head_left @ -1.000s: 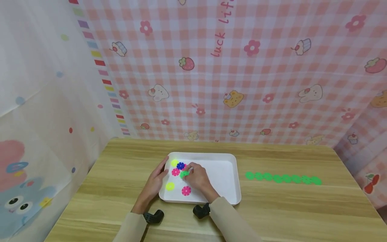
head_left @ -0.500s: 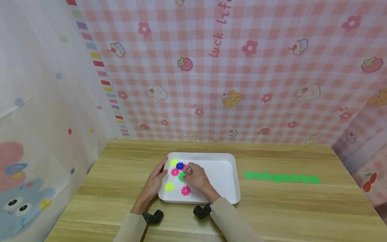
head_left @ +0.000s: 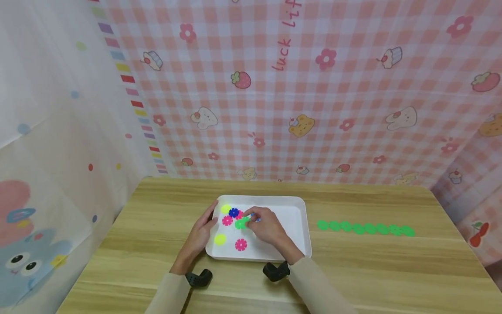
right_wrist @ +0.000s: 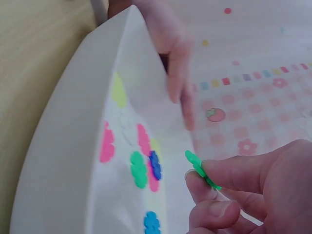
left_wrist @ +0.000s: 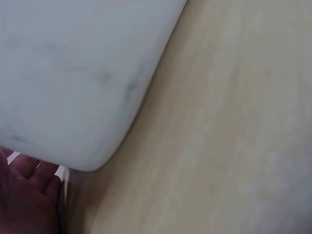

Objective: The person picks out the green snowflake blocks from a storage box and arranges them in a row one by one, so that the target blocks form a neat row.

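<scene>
My right hand (head_left: 266, 224) is over the white tray (head_left: 290, 199), pinching a green snowflake disc (right_wrist: 200, 168) between thumb and finger. Another green disc (right_wrist: 139, 169) lies in the tray, partly hidden by this hand in the head view. Around it are pink discs (head_left: 241, 244), yellow discs (head_left: 220, 239), a dark blue disc (head_left: 233, 213) and a light blue disc (right_wrist: 152, 223). My left hand (head_left: 199, 233) holds the tray's left side, with the thumb at the rim and the fingers along the outside. In the left wrist view, the tray partly hides those fingers.
A row of green discs (head_left: 370, 229), touching or overlapping, stretches across the wooden table (head_left: 353, 270) right of the tray. Behind the table hangs a pink checked cloth (head_left: 219, 96). A pale cloth (head_left: 78, 144) hangs at the left.
My right hand has shifted slightly to the right, and a light blue disc now shows past its fingers. My left hand stays at the tray's left side.
</scene>
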`<state>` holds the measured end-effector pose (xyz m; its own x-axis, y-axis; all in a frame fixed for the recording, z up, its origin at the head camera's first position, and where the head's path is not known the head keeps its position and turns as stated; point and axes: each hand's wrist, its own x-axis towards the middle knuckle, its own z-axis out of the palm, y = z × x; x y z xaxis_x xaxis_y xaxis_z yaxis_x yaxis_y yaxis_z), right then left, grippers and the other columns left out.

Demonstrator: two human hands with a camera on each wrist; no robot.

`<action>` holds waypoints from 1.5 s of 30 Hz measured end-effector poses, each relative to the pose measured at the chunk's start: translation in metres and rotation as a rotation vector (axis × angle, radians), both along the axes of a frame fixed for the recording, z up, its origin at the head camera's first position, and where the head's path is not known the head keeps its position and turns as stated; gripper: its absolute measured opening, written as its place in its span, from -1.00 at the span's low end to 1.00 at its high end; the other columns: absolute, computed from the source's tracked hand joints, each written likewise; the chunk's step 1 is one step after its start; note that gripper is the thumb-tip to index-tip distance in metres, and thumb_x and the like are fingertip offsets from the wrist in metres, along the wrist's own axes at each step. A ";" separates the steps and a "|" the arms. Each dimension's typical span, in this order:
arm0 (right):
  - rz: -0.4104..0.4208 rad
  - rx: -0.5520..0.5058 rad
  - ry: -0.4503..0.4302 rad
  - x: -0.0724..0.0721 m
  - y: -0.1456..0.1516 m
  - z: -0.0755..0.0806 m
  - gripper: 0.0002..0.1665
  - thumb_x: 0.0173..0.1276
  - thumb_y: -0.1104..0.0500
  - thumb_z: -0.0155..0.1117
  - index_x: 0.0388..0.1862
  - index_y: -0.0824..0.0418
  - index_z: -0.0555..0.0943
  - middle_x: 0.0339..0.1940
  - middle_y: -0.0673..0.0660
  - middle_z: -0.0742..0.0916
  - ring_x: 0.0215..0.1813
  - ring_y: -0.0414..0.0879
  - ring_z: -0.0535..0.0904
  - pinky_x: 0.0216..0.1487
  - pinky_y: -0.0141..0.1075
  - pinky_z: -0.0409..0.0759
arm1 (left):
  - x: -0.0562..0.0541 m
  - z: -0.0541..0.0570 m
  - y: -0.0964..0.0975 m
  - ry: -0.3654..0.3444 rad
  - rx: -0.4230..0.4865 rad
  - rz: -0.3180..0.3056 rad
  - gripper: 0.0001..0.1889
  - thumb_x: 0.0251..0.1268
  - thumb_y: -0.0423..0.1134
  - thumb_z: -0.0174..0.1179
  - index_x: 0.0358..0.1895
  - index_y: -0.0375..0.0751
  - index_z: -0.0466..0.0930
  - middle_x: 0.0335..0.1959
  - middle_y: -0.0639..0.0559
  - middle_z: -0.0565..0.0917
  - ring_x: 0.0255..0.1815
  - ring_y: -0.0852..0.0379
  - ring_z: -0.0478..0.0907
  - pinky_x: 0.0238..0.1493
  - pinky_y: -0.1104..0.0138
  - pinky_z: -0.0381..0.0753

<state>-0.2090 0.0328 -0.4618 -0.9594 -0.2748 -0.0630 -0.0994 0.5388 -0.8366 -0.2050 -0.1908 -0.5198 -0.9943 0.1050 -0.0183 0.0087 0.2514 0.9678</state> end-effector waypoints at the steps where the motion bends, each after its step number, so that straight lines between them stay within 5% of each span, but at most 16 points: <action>1: -0.002 -0.003 0.011 0.001 0.003 0.002 -0.77 0.31 0.25 0.32 -0.06 0.15 0.72 -0.31 0.06 0.65 -0.25 -0.07 0.48 -0.34 -0.30 0.47 | 0.000 0.000 0.000 -0.001 0.002 -0.001 -0.45 0.60 -0.28 -0.25 0.59 0.02 0.05 0.63 0.05 0.00 0.64 0.03 -0.17 0.60 0.04 -0.22; 14: -0.141 -0.110 0.058 0.006 0.059 0.011 -0.77 0.27 0.28 0.38 -0.08 0.19 0.71 -0.40 0.07 0.67 -0.46 -0.13 0.51 -0.44 -0.34 0.45 | 0.002 -0.001 0.000 -0.002 0.004 -0.005 -0.45 0.60 -0.28 -0.25 0.59 -0.01 0.04 0.63 0.04 0.00 0.64 0.02 -0.17 0.60 0.04 -0.23; 18: -0.199 -0.118 0.026 0.006 0.083 0.016 -0.75 0.30 0.25 0.36 -0.03 0.17 0.70 -0.32 0.09 0.68 -0.36 0.01 0.57 -0.38 -0.33 0.46 | 0.001 -0.002 0.000 -0.002 0.006 -0.003 -0.45 0.61 -0.28 -0.25 0.59 0.00 0.05 0.63 0.04 0.01 0.64 0.02 -0.16 0.60 0.04 -0.23; 25: -0.229 -0.168 0.007 0.014 0.135 0.027 -0.68 0.40 0.16 0.28 0.10 0.18 0.64 -0.19 0.13 0.64 -0.38 -0.16 0.55 -0.47 -0.39 0.46 | 0.002 -0.003 -0.001 -0.008 0.003 0.007 -0.45 0.61 -0.28 -0.26 0.59 0.00 0.05 0.63 0.04 0.01 0.64 0.02 -0.15 0.60 0.04 -0.21; 36: -0.290 -0.131 0.064 0.027 0.223 0.029 -0.52 0.46 -0.04 0.23 0.21 0.20 0.55 -0.22 -0.08 0.63 -0.58 -0.29 0.30 -0.61 -0.34 0.35 | 0.001 0.000 -0.001 0.007 0.002 0.012 -0.45 0.60 -0.30 -0.25 0.59 -0.02 0.05 0.63 0.00 0.01 0.64 -0.01 -0.16 0.60 0.03 -0.21; 45: -0.411 -0.018 0.123 0.036 0.289 0.020 -0.54 0.48 -0.10 0.18 0.21 0.13 0.57 -0.25 -0.25 0.62 -0.36 -0.35 0.55 -0.44 -0.36 0.57 | 0.001 0.001 -0.001 0.026 0.017 -0.003 -0.45 0.60 -0.32 -0.25 0.59 -0.07 0.05 0.62 -0.04 0.02 0.63 -0.01 -0.15 0.60 0.03 -0.21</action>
<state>-0.1730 0.3217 -0.4423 -0.9894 0.1322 0.0598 0.0212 0.5395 -0.8417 -0.2038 -0.1915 -0.5190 -0.9941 0.1081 0.0091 0.0343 0.2344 0.9715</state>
